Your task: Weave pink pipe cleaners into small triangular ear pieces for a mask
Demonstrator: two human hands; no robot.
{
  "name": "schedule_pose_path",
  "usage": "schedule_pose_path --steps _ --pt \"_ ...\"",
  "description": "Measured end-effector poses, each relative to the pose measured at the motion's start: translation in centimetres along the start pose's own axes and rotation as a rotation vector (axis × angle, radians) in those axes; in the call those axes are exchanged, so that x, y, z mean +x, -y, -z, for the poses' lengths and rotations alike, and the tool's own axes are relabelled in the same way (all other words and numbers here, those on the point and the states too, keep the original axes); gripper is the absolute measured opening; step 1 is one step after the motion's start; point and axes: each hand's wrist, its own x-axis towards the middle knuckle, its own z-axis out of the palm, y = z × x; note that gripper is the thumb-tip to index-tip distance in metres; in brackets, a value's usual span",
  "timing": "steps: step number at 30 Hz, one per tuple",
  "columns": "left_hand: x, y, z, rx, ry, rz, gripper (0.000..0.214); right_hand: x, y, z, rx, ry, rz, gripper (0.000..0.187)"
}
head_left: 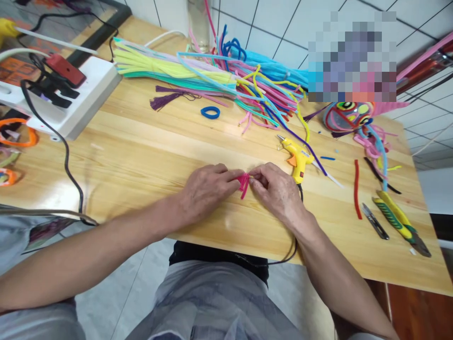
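Note:
A small piece of bent pink pipe cleaner is pinched between my two hands over the wooden table. My left hand grips it from the left, fingers pressed together with the back of the hand up. From the right, my right hand pinches its other side between thumb and forefinger. Just beyond my right hand lies a yellow glue gun, its nozzle pointing up and left. The fingers hide part of the pink piece.
Bundles of coloured pipe cleaners lie along the wall. A blue ring sits in front of them. On the right are pliers, thread snips and a red strip. A white power strip with cables stands at left.

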Motion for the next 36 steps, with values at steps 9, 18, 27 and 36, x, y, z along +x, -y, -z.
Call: schedule_pose_path --steps 9,18,27,36 --pt "0.2 -0.3 0.7 -0.023 0.151 0.126 0.02 0.1 0.0 -0.3 0.014 -0.053 -0.029 0.01" --pt "0.4 0.3 -0.2 -0.129 0.118 0.176 0.021 0.4 0.5 -1.6 0.057 -0.121 0.042 0.017" --pt "0.9 0.6 -0.9 -0.236 0.095 0.21 0.021 -0.1 1.4 -1.4 0.032 -0.08 0.233 0.011" --pt "0.5 2.4 1.2 -0.399 0.206 0.348 0.017 -0.2 1.4 -1.7 -0.029 -0.092 0.275 0.015"
